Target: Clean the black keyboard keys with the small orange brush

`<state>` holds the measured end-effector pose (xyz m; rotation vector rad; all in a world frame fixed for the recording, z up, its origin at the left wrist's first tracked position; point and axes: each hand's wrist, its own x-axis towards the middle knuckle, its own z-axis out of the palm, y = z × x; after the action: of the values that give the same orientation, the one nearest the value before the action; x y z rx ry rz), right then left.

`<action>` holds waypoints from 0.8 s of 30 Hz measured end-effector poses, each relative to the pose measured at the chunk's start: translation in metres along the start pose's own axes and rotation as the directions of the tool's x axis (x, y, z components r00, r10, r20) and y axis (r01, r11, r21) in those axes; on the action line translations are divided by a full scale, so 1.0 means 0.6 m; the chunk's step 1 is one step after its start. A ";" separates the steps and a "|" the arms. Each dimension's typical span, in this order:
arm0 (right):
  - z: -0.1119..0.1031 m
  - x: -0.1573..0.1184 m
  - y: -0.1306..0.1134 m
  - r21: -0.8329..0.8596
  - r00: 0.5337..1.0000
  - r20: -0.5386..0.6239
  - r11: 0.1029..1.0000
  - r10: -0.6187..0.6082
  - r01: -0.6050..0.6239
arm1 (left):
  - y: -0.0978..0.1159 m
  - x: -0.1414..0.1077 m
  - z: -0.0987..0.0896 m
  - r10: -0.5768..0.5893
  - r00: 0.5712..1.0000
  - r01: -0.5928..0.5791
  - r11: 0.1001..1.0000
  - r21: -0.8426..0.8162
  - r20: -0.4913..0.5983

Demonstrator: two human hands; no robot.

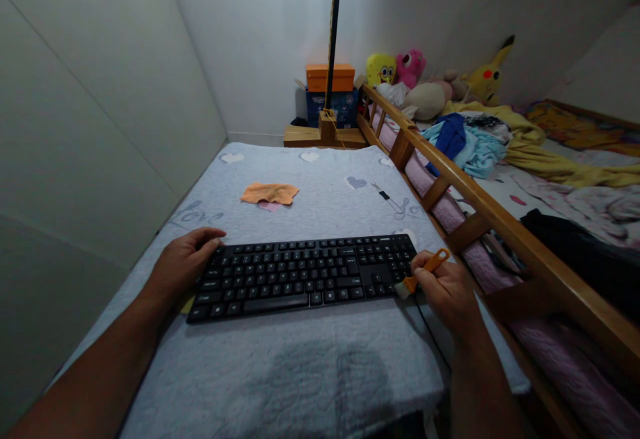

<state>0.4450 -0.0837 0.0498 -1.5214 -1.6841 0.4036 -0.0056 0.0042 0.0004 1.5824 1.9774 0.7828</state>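
Observation:
A black keyboard (pixel 300 272) lies across the light blue quilted cover (pixel 240 372). At its left end, my left hand (pixel 187 259) grips the edge, thumb by the upper left corner and the lower fingers hidden. My right hand (pixel 445 285) is closed round an orange-handled brush (pixel 434 262) at the right end; its pale bristles touch or hover just over the lower right keys. Under my left wrist, a bit of something yellow-green (pixel 187 305) shows beside the keyboard. A dark cable runs down from near the right hand.
Beyond the keyboard lie a crumpled orange cloth (pixel 270 193) and a thin tool with a black grip (pixel 384 195). A wooden rail (pixel 450 172) borders the right side, with bedding and plush toys behind it. Boxes (pixel 331 78) and a black pole (pixel 334 39) stand at the back.

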 end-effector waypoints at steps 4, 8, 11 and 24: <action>-0.015 0.010 0.018 0.047 0.996 -0.070 0.997 0.062 -0.059 | -0.003 0.002 0.001 -0.006 1.000 0.006 1.000 0.002 0.000; -0.019 0.039 0.028 0.007 0.980 -0.175 0.996 0.092 -0.092 | -0.006 0.003 0.001 -0.002 1.000 0.002 1.000 0.001 -0.001; -0.007 0.058 0.027 -0.046 0.980 -0.190 0.997 0.051 -0.061 | -0.006 0.003 0.001 -0.006 1.000 0.006 1.000 -0.015 0.005; 0.022 0.057 0.047 -0.132 0.987 -0.157 0.990 0.027 -0.048 | -0.008 0.006 0.001 0.000 1.000 0.000 1.000 -0.008 0.000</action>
<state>0.4559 -0.0420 0.0336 -1.6406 -1.5903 0.1884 -0.0092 0.0071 -0.0036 1.5782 1.9717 0.7892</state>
